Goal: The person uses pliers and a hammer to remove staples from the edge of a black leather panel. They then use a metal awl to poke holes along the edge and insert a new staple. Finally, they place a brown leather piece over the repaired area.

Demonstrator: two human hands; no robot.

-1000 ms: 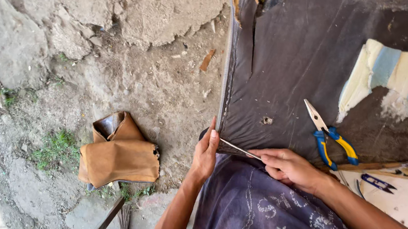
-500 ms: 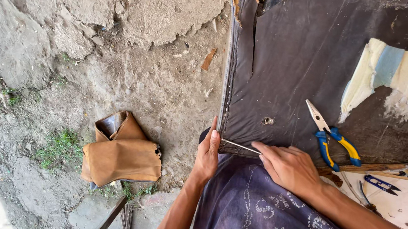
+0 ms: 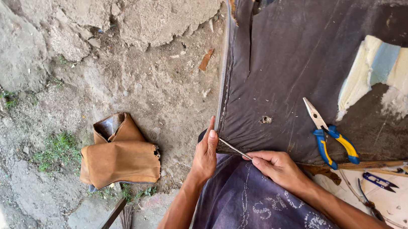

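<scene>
Head camera looks down at your two hands, which meet at the lower edge of a dark leather cover (image 3: 309,58) spread over a seat. Your left hand (image 3: 204,155) rests at the seam edge of this cover, the fingers stretched upward along the edge and pressing on it; you hold nothing closed inside this hand as far as can be seen. Your right hand (image 3: 278,167) is just beside it, the fingers pinched together on a thin metal tool (image 3: 234,148), like a needle or awl. This tool runs slanted from your right fingertips up toward your left hand, and its tip meets the cover edge close to the left thumb.

On the cover, to the right of your hands, lie pliers (image 3: 330,134) with blue and yellow handles, jaws pointing away from you. Further right, striped foam padding (image 3: 402,73) shows where the cover is torn. Near the bottom right corner small blue snips (image 3: 379,181) lie on a pale surface. On the dirt ground (image 3: 133,61) at the left lies a folded piece of brown leather (image 3: 118,161), well apart from your hands. Your lap is covered with purple patterned cloth (image 3: 254,210).
</scene>
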